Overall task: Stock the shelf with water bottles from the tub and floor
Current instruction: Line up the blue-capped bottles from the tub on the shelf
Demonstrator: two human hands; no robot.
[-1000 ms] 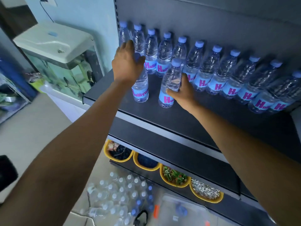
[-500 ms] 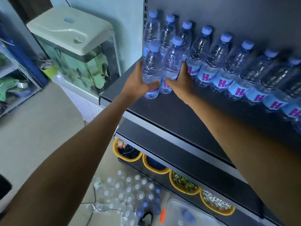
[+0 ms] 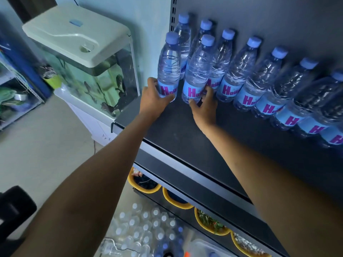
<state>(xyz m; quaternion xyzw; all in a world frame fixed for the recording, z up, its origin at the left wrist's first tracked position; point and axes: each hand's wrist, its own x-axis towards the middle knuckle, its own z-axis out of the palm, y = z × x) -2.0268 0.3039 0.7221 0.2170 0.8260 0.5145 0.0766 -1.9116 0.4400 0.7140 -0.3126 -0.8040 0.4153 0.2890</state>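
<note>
My left hand [image 3: 154, 101] wraps one bottle [image 3: 168, 67] at the shelf's [image 3: 185, 138] left edge; my right hand [image 3: 205, 106] clasps its neighbour [image 3: 197, 71], both upright.

The water bottles [image 3: 197, 71] were clear, glossy plastic with ribbed walls, each topped by a matt pale-blue plastic cap [image 3: 207, 40] and wrapped in a smooth, shiny blue label [image 3: 193, 92]. The shelf [image 3: 185, 134] looked like dark painted metal, matt and finely textured, with a smoother grey strip along its front edge. The back panel [image 3: 278, 19] had the same dull dark finish. The fish tank [image 3: 96, 78] had glossy clear walls under a smooth cream plastic lid [image 3: 74, 34]. The bowls [image 3: 178, 201] below seemed glossy yellow plastic. The floor [image 3: 46, 145] looked matt and pale.
</note>
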